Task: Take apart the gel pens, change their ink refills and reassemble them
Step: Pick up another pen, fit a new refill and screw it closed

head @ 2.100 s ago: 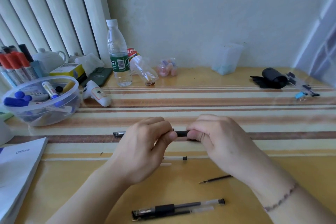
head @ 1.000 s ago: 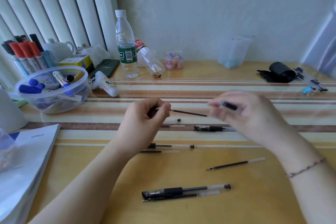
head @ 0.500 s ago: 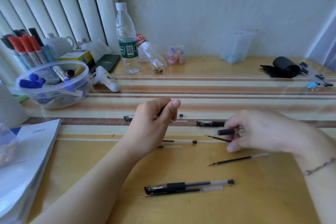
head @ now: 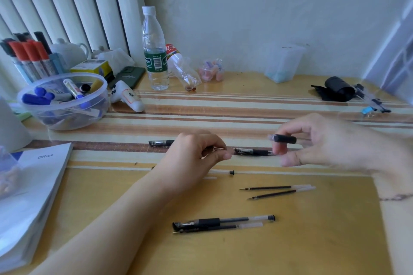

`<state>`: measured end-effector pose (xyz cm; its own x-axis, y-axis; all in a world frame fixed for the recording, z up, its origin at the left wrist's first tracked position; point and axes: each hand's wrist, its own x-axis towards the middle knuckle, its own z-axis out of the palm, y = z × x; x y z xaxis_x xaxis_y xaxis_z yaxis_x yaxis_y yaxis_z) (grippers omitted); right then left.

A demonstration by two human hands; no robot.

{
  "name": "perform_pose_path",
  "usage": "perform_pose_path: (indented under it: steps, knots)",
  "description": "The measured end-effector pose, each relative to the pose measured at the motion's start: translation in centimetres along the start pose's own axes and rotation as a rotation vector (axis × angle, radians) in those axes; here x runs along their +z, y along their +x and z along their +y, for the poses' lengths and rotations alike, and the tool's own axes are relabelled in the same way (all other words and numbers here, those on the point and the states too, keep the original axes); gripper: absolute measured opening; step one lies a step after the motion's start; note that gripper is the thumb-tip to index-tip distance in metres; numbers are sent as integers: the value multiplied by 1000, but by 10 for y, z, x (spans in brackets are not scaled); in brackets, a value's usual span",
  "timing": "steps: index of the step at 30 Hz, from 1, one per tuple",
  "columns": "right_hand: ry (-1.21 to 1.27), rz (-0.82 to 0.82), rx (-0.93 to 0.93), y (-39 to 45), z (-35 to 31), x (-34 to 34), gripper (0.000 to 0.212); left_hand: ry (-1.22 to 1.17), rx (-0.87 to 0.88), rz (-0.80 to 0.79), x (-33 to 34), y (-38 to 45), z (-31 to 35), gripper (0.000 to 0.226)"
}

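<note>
Pen parts held apart above the table (head: 312,241).
Right hand (head: 330,143), right of centre, pinched shut on black-gripped barrel (head: 285,139); left hand (head: 194,154), centre, closed around small metal tip (head: 218,148); two refills (head: 277,190) lay lower right.

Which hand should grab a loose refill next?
Probably right. The right hand is nearer the two loose refills, though it holds the pen barrel. The left hand pinches a small part, farther away.
</note>
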<state>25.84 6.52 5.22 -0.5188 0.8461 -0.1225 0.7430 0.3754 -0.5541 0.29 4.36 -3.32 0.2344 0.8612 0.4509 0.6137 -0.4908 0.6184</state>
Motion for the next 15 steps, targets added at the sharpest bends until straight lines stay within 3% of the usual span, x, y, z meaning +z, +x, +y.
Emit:
perform_pose_path:
  steps: [2,7,15]
  knots:
    - [-100,-88,2,-1,-2,2,20,29,14,-24,2,-1,-1,7]
    - [-264,-218,-34,2,4,18,19,90,30,-46,3,-1,-1,13]
    - [-307,-216,-110,1,33,33,20,96,132,-92,1,1,9,27]
